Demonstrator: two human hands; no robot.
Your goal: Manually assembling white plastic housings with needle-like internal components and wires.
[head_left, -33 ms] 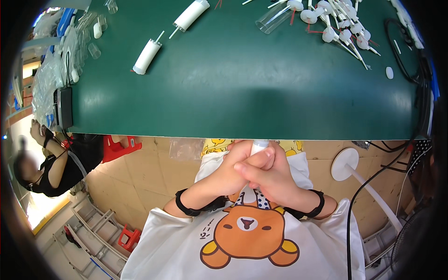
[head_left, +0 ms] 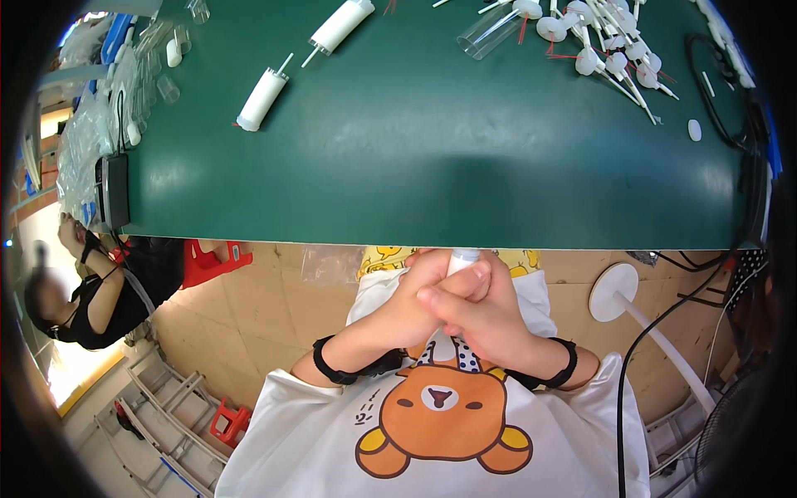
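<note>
Both my hands are clasped together in front of my lap, just below the table's near edge. Between them is a white cylinder (head_left: 462, 262), its upper end poking out past the fingers and the rest covered. My left hand (head_left: 421, 292) wraps it from the left, with its fingers folded together. My right hand (head_left: 491, 309) closes over it from the right, thumb lying across the left hand. On the table, two similar white cylinders, one nearer (head_left: 263, 100) and one farther (head_left: 340, 27), lie tilted, each with thin white rods at one end.
The green table (head_left: 374, 183) spans ahead. A pile of white discs on stems with red wires (head_left: 614, 50) lies far right, beside a clear tube (head_left: 488, 33). Plastic bags (head_left: 83, 149) and a black box (head_left: 113, 192) line the left edge. A person (head_left: 100, 290) sits at left; a black cable (head_left: 624, 390) hangs right.
My hands and the white cylinder keep the same place and grip. The hand of the person at the left has shifted slightly.
</note>
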